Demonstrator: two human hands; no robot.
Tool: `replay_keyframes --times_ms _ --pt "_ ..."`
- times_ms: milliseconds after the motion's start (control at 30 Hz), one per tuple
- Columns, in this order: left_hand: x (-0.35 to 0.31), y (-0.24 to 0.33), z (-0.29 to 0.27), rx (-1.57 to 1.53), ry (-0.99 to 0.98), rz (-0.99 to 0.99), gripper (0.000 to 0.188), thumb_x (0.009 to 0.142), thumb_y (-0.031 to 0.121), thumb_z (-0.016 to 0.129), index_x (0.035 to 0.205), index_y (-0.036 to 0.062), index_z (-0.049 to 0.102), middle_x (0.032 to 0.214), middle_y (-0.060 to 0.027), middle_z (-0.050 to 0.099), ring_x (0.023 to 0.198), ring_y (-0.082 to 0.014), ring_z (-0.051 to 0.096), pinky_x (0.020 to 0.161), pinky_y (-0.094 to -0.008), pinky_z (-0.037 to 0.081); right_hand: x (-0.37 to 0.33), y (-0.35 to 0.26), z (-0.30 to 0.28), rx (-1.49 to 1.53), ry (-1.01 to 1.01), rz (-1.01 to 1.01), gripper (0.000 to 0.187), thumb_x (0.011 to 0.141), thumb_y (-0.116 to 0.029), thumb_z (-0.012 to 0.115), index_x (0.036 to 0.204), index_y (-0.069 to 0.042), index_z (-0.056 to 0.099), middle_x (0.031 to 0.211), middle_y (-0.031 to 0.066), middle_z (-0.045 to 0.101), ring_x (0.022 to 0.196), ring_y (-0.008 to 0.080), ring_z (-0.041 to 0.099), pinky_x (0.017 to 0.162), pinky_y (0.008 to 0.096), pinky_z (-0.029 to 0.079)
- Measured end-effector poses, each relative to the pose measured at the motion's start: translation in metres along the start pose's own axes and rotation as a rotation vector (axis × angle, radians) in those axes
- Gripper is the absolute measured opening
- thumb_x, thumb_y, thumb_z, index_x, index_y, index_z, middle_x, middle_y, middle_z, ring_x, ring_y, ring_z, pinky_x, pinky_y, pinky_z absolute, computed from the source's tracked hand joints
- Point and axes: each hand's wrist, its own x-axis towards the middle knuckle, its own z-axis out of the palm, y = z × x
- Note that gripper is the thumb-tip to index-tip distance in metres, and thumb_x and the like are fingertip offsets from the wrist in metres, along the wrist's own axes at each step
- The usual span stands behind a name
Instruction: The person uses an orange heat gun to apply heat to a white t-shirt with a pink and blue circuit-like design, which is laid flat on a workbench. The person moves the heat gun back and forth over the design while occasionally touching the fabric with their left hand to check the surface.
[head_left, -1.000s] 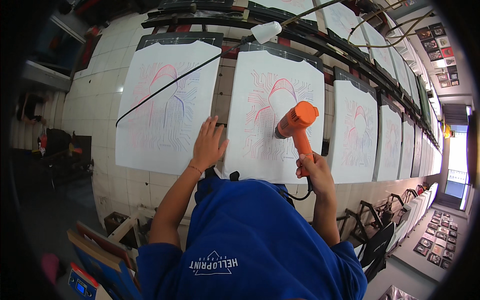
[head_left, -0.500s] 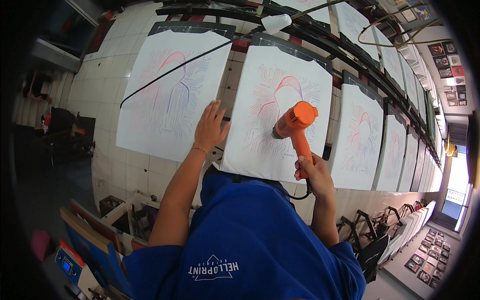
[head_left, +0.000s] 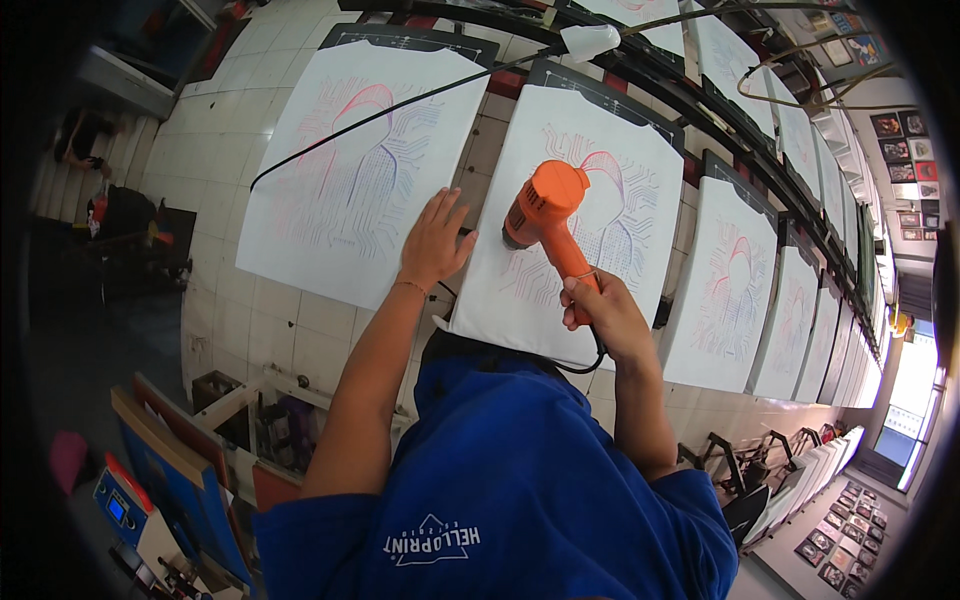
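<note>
Gripping the orange heat gun (head_left: 556, 210) by its handle, the right hand (head_left: 607, 312) has its fingers curled round the grip; the gun is over the left part of the middle shirt (head_left: 505, 310), its nozzle inside that shirt's left edge, though whether it touches the cloth cannot be told; the left hand (head_left: 436, 242) is over the right edge of the neighbouring shirt (head_left: 275, 220), fingers close together and thumb apart, contact unclear; a narrow gap of tiled floor (head_left: 340, 330) separates these two shirts; the heat gun has a rounded back and a dark, vented nozzle end pointing toward the lower left; a black cord (head_left: 578, 370) curves from its handle toward the person's waist; the middle shirt is white with a pink-to-blue line print, and a dark board (head_left: 560, 80) shows beyond its neckline; more printed shirts stretch away to the right; small pictures (head_left: 840, 540) cover part of a wall at the lower right.
</note>
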Motion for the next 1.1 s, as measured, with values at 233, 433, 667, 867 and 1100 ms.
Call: replay_keyframes --times_ms 233,433,667,867,1100 --pt "0.000 0.000 0.001 0.020 0.004 0.002 0.045 0.092 0.032 0.060 0.124 -0.0002 0.058 0.143 -0.0192 0.046 0.138 -0.0371 0.038 0.115 -0.0451 0.033 -0.007 0.000 0.000 -0.042 0.031 0.022 0.033 0.094 -0.029 0.064 0.102 0.002 0.057 0.080 0.0032 0.058 0.064 0.0109 0.060 0.061 0.0254 0.050" --pt "0.000 0.000 0.002 0.036 -0.010 0.012 0.044 0.092 0.032 0.059 0.123 0.0008 0.058 0.144 -0.0185 0.046 0.139 -0.0372 0.036 0.115 -0.0455 0.033 -0.023 0.006 -0.001 -0.016 -0.049 0.072 0.030 0.094 -0.026 0.064 0.102 0.002 0.057 0.079 0.0024 0.058 0.064 0.0102 0.060 0.060 0.0247 0.050" --pt "-0.002 -0.002 0.004 0.034 -0.024 0.002 0.047 0.094 0.036 0.056 0.124 0.0006 0.057 0.145 -0.0185 0.046 0.139 -0.0370 0.035 0.116 -0.0453 0.031 -0.044 0.014 0.006 -0.055 -0.171 0.171 0.036 0.094 -0.026 0.065 0.111 0.004 0.057 0.081 0.0022 0.059 0.064 0.0090 0.061 0.060 0.0232 0.051" --pt "0.000 -0.001 0.004 0.048 -0.039 0.000 0.047 0.094 0.036 0.056 0.125 0.0001 0.058 0.144 -0.0186 0.046 0.140 -0.0360 0.035 0.117 -0.0451 0.030 -0.041 0.020 -0.004 -0.091 0.010 0.058 0.033 0.094 -0.026 0.065 0.109 0.003 0.056 0.082 0.0026 0.059 0.064 0.0090 0.061 0.060 0.0229 0.051" --pt "0.000 0.000 0.005 0.055 -0.030 0.002 0.046 0.092 0.033 0.058 0.125 0.0005 0.059 0.144 -0.0183 0.046 0.140 -0.0354 0.035 0.117 -0.0451 0.030 -0.054 0.020 -0.012 -0.063 -0.084 0.137 0.030 0.094 -0.025 0.065 0.103 0.002 0.057 0.081 0.0023 0.059 0.064 0.0090 0.061 0.060 0.0234 0.051"
